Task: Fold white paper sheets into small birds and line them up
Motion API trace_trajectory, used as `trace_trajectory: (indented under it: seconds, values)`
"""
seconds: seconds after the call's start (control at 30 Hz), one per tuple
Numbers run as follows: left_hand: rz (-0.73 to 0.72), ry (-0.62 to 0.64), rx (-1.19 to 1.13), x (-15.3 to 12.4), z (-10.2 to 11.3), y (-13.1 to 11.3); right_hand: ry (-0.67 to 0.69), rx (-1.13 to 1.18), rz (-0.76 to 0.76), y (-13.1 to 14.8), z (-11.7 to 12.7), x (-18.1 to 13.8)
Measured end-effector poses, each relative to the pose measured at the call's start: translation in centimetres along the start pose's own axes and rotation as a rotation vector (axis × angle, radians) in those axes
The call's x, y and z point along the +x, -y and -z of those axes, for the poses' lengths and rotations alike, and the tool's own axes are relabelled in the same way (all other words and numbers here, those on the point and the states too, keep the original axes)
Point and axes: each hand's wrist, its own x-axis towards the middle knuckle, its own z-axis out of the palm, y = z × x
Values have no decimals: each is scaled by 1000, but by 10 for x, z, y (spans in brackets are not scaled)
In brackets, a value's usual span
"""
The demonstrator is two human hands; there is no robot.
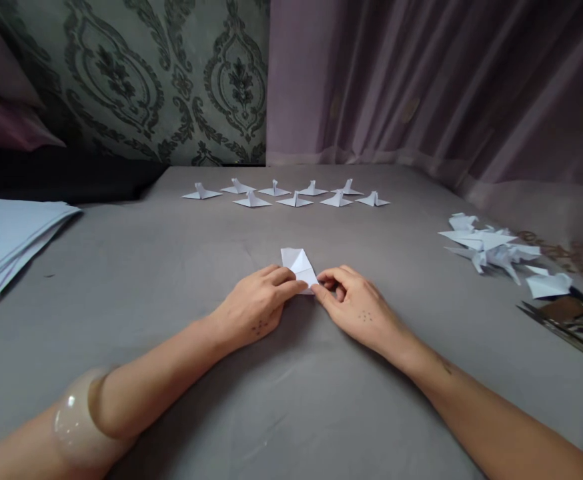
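A small piece of folded white paper lies on the grey cloth surface in the middle. My left hand presses its near edge with curled fingers. My right hand pinches the same near edge from the right, fingers bent inward. Both hands meet at the paper's lower corner, which they hide. A pale bangle sits on my left forearm.
Several finished folded paper figures stand in two rows at the back. A stack of white sheets lies at the left edge. More folded figures and dark objects lie at the right. A curtain hangs behind.
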Motion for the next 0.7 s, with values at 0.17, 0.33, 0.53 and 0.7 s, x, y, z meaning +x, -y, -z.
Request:
trace_trajectory:
  seconds: [0.17,0.33,0.53,0.7]
  values:
    - [123,-112,-48,-3,-4,2,-23,12,-30,3,-3,1]
    - [208,-185,-43,-2,-5,0,-19,75,34,3,-4,5]
    - [102,-514,309,-3,5,-8,-156,-45,296,5,-2,1]
    - [-31,-366,390,-6,6,-7,-191,-355,449,4,1,-3]
